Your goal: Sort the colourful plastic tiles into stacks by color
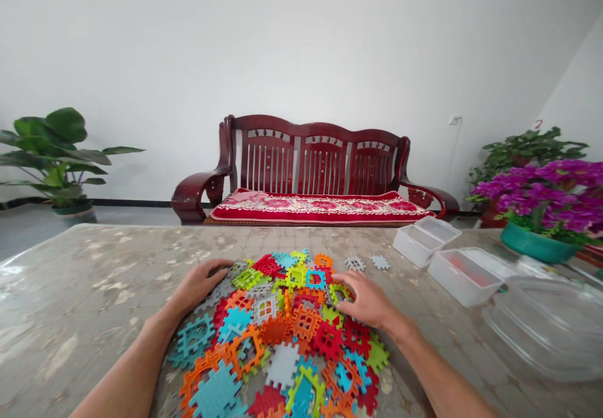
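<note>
A heap of interlocking plastic puzzle tiles lies on the table in front of me, in orange, red, lime green, blue and grey. My left hand (205, 280) rests at the heap's left side, thumb and fingers apart, touching the grey tiles (221, 292). On the opposite side my right hand (362, 295) is open, its thumb and fingers spread around a lime green tile (340, 293) with a round opening. Nearer to me are a flat blue tile (215, 394), a light grey tile (282, 366) and an orange frame tile (248, 350). Neither hand lifts a tile.
Two loose grey tiles (380, 262) lie beyond my right hand. Clear plastic boxes (464, 283) and a large transparent container (549, 330) stand at the right, by purple flowers (551, 192) in a teal pot (537, 241). A wooden bench (315, 148) is behind the table (94, 317).
</note>
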